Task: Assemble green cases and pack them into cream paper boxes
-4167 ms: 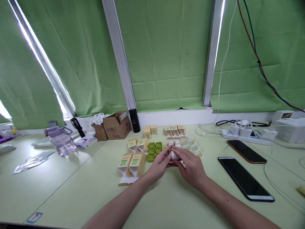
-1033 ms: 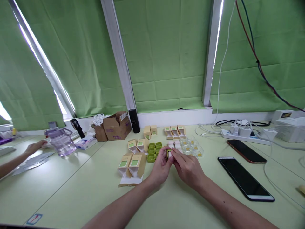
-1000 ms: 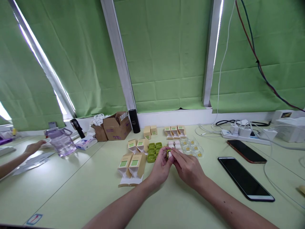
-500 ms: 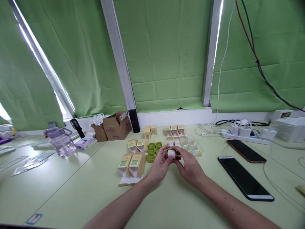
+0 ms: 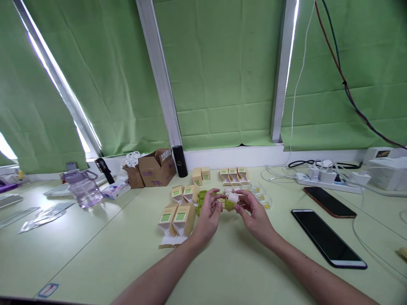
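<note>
My right hand (image 5: pixel 258 217) pinches a small green square cup (image 5: pixel 229 205) between thumb and fingers. A whitish rounded piece (image 5: pixel 233 198) sits tilted in the cup's mouth. My left hand (image 5: pixel 208 215) is just left of the cup, thumb and fingers apart and curved towards it; whether a fingertip touches it is hard to tell. Behind the left hand, partly hidden, are several more green cups (image 5: pixel 202 200). A clear plastic tray (image 5: pixel 266 201) with yellow spots lies beyond the right hand. More whitish pieces (image 5: pixel 227 190) show behind the held cup.
Small tan boxes with green labels (image 5: pixel 183 219) stand to the left, more tan boxes (image 5: pixel 233 174) farther back. Two phones (image 5: pixel 327 237) and a power strip (image 5: pixel 330 182) with cables lie right. A cardboard box (image 5: pixel 158 170), black cylinder (image 5: pixel 179 163) and purple bottle (image 5: pixel 83 190) stand at back left.
The green cup has tipped so its side shows, with the whitish piece at its top. My left hand has drawn slightly left, its fingers spreading from the cup.
</note>
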`<act>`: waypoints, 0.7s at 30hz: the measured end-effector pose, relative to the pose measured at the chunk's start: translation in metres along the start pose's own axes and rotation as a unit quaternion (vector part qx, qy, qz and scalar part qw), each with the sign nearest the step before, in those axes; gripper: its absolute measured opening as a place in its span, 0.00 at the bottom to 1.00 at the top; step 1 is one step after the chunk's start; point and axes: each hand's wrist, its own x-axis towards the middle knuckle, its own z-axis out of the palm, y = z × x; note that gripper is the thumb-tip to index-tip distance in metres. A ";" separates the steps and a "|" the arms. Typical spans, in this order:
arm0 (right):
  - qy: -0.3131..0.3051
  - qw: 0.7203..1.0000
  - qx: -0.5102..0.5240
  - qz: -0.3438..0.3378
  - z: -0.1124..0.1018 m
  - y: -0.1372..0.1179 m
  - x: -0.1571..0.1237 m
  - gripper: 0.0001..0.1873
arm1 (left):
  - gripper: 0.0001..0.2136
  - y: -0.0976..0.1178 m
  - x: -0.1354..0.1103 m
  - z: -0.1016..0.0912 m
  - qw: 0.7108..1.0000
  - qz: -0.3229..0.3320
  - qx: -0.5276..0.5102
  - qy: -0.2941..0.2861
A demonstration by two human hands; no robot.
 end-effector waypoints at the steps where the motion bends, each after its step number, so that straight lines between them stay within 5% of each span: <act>1: 0.001 1.000 0.025 0.015 0.000 0.000 0.001 0.22 | 0.19 0.001 -0.001 -0.001 0.999 0.021 0.037 0.002; 9: 0.021 0.979 0.174 0.105 -0.001 -0.002 0.007 0.31 | 0.19 -0.001 -0.007 -0.004 0.938 0.219 0.265 -0.049; 15: 0.026 0.962 0.215 0.166 0.001 -0.006 0.009 0.34 | 0.24 -0.004 -0.008 -0.005 0.902 0.247 0.349 -0.062; 21: 0.008 0.962 0.214 0.168 0.001 -0.007 0.007 0.31 | 0.26 -0.005 -0.006 -0.004 0.906 0.247 0.339 -0.061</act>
